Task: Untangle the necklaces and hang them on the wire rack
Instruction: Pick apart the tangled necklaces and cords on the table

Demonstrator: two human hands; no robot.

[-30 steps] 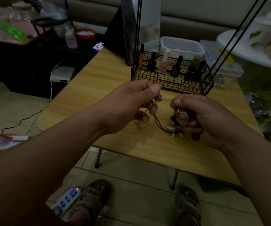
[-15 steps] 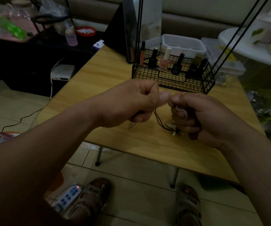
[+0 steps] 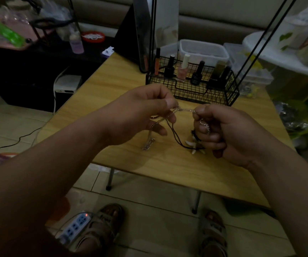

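Head view: both my forearms reach forward over the near edge of the wooden surface [image 3: 112,80], the hands held just above it and close together. My left hand [image 3: 140,115] is knuckles-up, thumb and forefinger pressed together on a thin silver chain [image 3: 185,109], the other fingers loosely curled beneath. My right hand [image 3: 221,130] is balled almost into a fist and pinches the chain's other side between thumb and forefinger; a glinting bit of chain lies across one of its curled fingers. Between the two pinches the fine metal links run in a short, nearly straight line. Another length of chain drops from under my left hand, its end bunched just above the wood grain.

A smooth black cord [image 3: 174,133] hangs in a narrow loop from my left fingers down and right toward my right hand, where pale, pointed pendant pieces [image 3: 188,143] lie by my lower knuckles.

Just beyond the hands stands the rack [image 3: 195,94]: a black wire-mesh basket with thin straight rods rising from it, holding upright bottles [image 3: 183,71]. A white plastic box [image 3: 203,49] sits behind it. On the tiled floor near my left foot lies a power strip [image 3: 75,226].
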